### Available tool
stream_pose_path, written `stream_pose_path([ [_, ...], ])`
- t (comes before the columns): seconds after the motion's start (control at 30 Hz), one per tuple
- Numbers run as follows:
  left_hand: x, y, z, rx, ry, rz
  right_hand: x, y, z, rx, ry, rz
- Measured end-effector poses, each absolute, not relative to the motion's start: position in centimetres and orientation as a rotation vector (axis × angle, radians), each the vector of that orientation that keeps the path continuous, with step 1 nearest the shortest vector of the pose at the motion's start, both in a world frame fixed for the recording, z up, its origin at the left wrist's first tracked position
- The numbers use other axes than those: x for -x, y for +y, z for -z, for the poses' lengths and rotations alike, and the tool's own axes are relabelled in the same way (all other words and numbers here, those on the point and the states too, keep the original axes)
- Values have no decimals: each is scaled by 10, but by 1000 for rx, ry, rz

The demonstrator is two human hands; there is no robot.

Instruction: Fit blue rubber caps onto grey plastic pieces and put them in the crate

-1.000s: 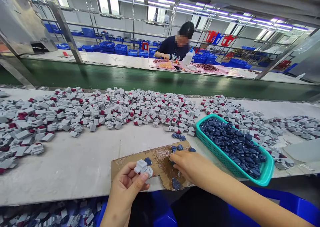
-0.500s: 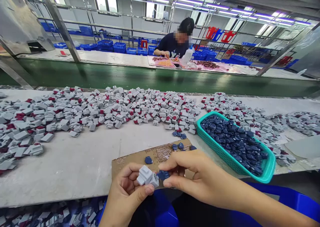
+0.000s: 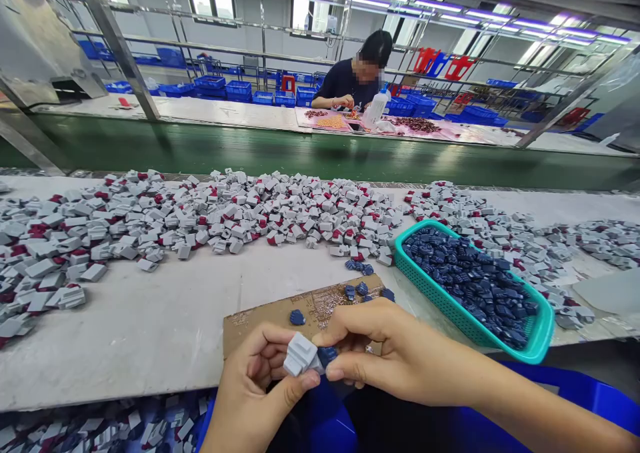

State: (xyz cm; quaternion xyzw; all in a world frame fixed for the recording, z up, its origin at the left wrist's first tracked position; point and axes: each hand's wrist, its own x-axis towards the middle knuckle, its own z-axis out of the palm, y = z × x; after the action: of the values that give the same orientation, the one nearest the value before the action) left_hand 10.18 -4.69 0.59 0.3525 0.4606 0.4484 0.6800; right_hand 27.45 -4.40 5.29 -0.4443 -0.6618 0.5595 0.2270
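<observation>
My left hand (image 3: 273,380) is closed on a light grey stepped plastic block (image 3: 301,354), with its thumb along the lower side. Between the thumb and forefinger of my right hand (image 3: 377,346) is a small dark blue plastic piece (image 3: 327,356), pressed against the right end of the grey block. Beneath the hands lies a brown cardboard sheet (image 3: 273,308) with a wet, shiny patch. On it sit several loose dark blue pieces, one of them a single piece (image 3: 297,317) left of the patch.
A teal basket (image 3: 543,336) full of dark blue pieces stands at right. Piles of grey and dark red blocks (image 3: 280,206) stretch across the white table (image 3: 165,326). Blue bins (image 3: 580,400) sit below its edge. Beyond a green belt (image 3: 225,150), another person (image 3: 345,83) works.
My hands have come together: the dark blue piece now meets the grey block, which has turned slightly and shifted right. The person opposite has raised a hand.
</observation>
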Motion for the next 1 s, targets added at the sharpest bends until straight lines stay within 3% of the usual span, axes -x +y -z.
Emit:
stream_pose_path([
  [0.17,-99,-47,1,-968,1043,-905,-276,-42,-42,1245,-1809,-1423],
  [0.33,-104,-43,16,-1262,883,-844,-244,-28,-30,1260,-1139,-1262],
  [0.5,-121,-47,22,-1220,920,-1006,-207,-22,-34,1160,-769,-1402],
  [0.7,-108,-38,15,-1400,902,-972,-211,-20,-44,1048,-821,-1755],
  [1.0,-115,-42,19,-1582,773,-1185,-198,-26,-38,1001,-724,-1733],
])
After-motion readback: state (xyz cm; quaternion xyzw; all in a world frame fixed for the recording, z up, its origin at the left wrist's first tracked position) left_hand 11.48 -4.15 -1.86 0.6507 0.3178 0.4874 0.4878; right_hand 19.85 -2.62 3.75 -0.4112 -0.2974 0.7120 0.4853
